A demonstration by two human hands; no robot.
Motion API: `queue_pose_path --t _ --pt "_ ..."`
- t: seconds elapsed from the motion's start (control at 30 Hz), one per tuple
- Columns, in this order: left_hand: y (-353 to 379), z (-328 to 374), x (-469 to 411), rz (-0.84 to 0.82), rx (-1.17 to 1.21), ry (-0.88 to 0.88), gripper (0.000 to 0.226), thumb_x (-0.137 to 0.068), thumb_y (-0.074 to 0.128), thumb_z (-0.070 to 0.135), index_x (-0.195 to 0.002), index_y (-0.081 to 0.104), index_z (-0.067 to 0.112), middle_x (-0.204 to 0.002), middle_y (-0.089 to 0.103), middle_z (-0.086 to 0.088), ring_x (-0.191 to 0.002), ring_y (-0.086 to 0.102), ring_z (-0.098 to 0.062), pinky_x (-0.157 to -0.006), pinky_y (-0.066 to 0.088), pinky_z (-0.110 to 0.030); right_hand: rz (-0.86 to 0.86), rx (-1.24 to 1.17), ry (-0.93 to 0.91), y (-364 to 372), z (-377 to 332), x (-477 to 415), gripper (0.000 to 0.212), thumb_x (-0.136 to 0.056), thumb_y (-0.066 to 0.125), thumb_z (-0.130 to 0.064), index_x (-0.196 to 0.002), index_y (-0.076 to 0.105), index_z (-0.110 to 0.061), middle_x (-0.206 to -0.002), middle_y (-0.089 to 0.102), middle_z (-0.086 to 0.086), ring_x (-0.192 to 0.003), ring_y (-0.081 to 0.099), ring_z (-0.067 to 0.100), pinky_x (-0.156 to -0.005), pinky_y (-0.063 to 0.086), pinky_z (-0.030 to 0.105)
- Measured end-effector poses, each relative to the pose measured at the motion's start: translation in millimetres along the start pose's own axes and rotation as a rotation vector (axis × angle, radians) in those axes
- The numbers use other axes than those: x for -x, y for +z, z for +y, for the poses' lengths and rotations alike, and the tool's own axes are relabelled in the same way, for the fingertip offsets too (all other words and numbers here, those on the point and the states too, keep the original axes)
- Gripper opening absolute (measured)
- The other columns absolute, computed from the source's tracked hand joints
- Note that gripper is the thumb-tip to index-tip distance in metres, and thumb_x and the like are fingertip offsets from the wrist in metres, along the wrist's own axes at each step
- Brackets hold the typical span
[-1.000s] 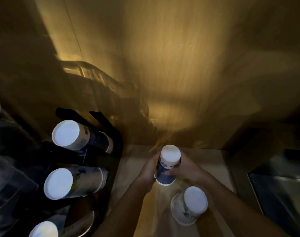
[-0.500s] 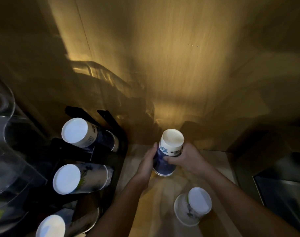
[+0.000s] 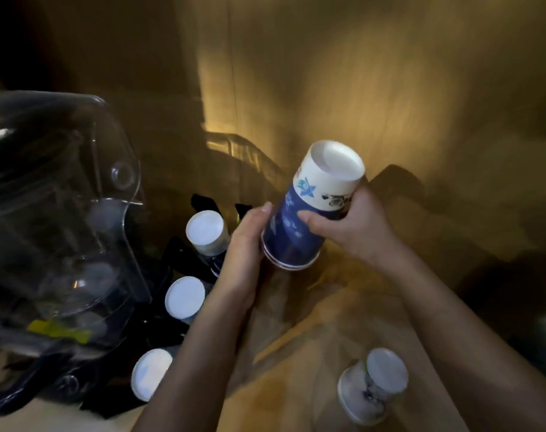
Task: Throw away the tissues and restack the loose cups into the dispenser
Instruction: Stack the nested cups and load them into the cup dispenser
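At lower left of the frame, the black dispenser [image 3: 184, 263] holds three cup stacks, bases toward the camera. At centre, the left hand [image 3: 245, 244] steadies and the right hand [image 3: 355, 226] grasps the nested cups [image 3: 312, 207], tilted, likely for loading. One loose cup [image 3: 374, 385] stands inverted on the bench [image 3: 296, 369], lower right.

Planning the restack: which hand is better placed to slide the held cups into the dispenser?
Probably the left hand: it touches the cup stack on the dispenser side; the right hand grips from the far side.
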State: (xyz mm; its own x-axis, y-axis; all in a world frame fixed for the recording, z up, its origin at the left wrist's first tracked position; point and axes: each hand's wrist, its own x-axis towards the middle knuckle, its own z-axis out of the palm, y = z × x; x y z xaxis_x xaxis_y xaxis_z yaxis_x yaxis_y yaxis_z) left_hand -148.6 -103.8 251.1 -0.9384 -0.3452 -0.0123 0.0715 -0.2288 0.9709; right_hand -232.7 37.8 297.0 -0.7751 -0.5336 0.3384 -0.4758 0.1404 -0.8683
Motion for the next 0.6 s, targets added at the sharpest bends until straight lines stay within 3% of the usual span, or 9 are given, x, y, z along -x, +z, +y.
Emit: queue_pose_path --t 0.17,0.27,0.37,0.5,0.6 --pt "-34 37 8 0.161 0.146 0.111 0.028 -0.091 0.049 0.029 -0.104 0.066 0.010 -0.085 0.075 0.000 -0.077 0.071 -0.013 -0.062 0.056 -0.026 -0.031 -0.019 -0.116 36 -38 -18 0.073 -0.052 0.076 -0.044 -0.114 0.040 -0.027 -0.109 0.060 -0.009 -0.103 0.060 0.009 -0.085 0.054 0.031" --pt "-56 50 7 0.196 0.152 0.136 0.028 -0.093 0.046 0.029 -0.095 0.066 0.010 -0.082 0.072 0.000 -0.074 0.067 -0.010 -0.058 0.053 -0.019 -0.065 0.025 -0.152 61 -49 -31 0.076 -0.056 0.077 -0.040 -0.119 0.040 -0.018 -0.117 0.058 0.002 -0.107 0.058 0.017 -0.089 0.053 0.040" --pt "-75 57 5 0.215 0.094 0.131 0.041 -0.093 0.044 0.042 -0.097 0.067 0.008 -0.083 0.074 -0.003 -0.078 0.071 -0.012 -0.065 0.053 -0.022 -0.087 0.064 -0.172 85 -52 -39 0.076 -0.061 0.078 -0.037 -0.122 0.038 -0.017 -0.119 0.055 0.003 -0.110 0.055 0.018 -0.090 0.052 0.038" --pt "-92 53 -1 0.231 0.004 0.100 0.057 -0.093 0.038 0.053 -0.108 0.068 0.007 -0.105 0.074 -0.011 -0.098 0.070 -0.020 -0.075 0.054 -0.028 -0.084 0.086 -0.185 109 -47 -47 0.073 -0.062 0.080 -0.032 -0.121 0.040 -0.017 -0.108 0.052 -0.007 -0.100 0.051 0.009 -0.078 0.044 0.017" --pt "-96 46 -5 0.203 0.022 0.095 0.059 -0.093 0.037 0.054 -0.112 0.067 0.006 -0.107 0.073 -0.013 -0.101 0.069 -0.021 -0.078 0.054 -0.028 -0.141 0.115 -0.147 122 -35 -51 0.075 -0.061 0.080 -0.035 -0.123 0.041 -0.018 -0.118 0.057 0.000 -0.108 0.055 0.016 -0.087 0.049 0.031"
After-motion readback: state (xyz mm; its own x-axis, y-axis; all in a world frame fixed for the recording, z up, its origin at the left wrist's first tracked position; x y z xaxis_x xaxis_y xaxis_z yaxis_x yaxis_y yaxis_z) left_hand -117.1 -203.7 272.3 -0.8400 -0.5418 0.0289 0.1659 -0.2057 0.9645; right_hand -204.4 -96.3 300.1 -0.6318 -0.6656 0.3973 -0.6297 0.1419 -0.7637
